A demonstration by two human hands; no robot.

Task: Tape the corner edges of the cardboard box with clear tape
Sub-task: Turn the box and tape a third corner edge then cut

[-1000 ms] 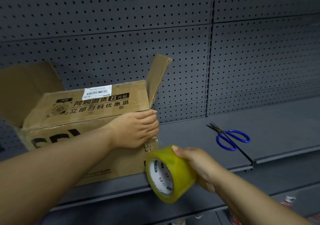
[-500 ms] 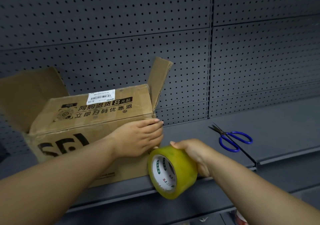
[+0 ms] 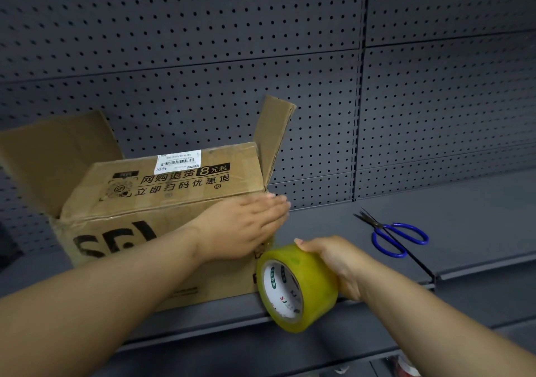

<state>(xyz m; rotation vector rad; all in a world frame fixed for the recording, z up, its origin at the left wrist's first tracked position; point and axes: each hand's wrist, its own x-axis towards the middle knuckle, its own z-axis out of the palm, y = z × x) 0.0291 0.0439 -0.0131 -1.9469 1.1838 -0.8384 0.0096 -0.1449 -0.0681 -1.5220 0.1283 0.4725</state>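
Fingers of my left hand (image 3: 243,226) are lying straight and together on the cardboard box (image 3: 162,202) corner; my right hand (image 3: 333,263) is curling around the tape roll (image 3: 295,286), just below those fingertips.

left hand (image 3: 246,226) flat on the cardboard box (image 3: 162,202) corner; right hand (image 3: 333,263) grips tape roll (image 3: 295,286) (yellowish).

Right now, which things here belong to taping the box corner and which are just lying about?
In use: cardboard box; tape roll, gripped by the right hand; left hand, pressed flat on the box's near right corner.
Lying about: blue scissors, untouched on the shelf, apart from the box.
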